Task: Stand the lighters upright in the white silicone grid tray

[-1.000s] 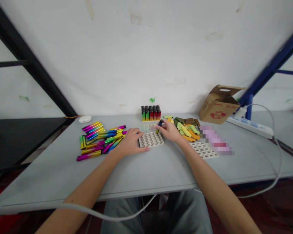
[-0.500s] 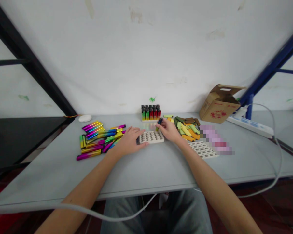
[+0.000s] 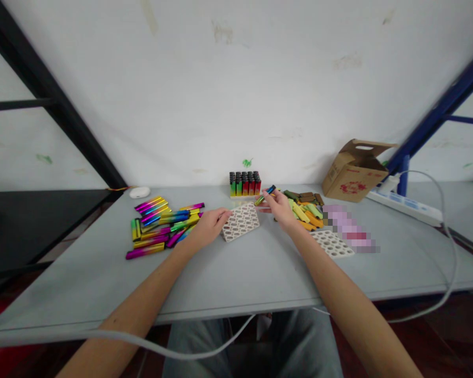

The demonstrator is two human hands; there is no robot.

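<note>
My left hand (image 3: 207, 227) grips the edge of a white perforated tray (image 3: 240, 222), which sits turned and tilted on the grey table (image 3: 236, 283). My right hand (image 3: 279, 209) pinches a slim lighter (image 3: 265, 195) with a blue and green body above the tray's far corner. To the left lies a heap of shiny rainbow lighters (image 3: 161, 226). Beyond my right hand is a pile of yellow, green and orange lighter bodies (image 3: 301, 210). A block of upright lighters (image 3: 244, 185) stands in a holder at the back.
A second perforated tray (image 3: 333, 243) lies right of the pile, beside a pixelated patch (image 3: 349, 228). Further right are a cardboard box (image 3: 352, 173) and a white power strip (image 3: 402, 206) with a grey cable (image 3: 449, 262). A white wall rises behind the table.
The white tray has turned and tilted under my left hand instead of lying flat. My right hand has moved up and right, with the lighter now held more level.
</note>
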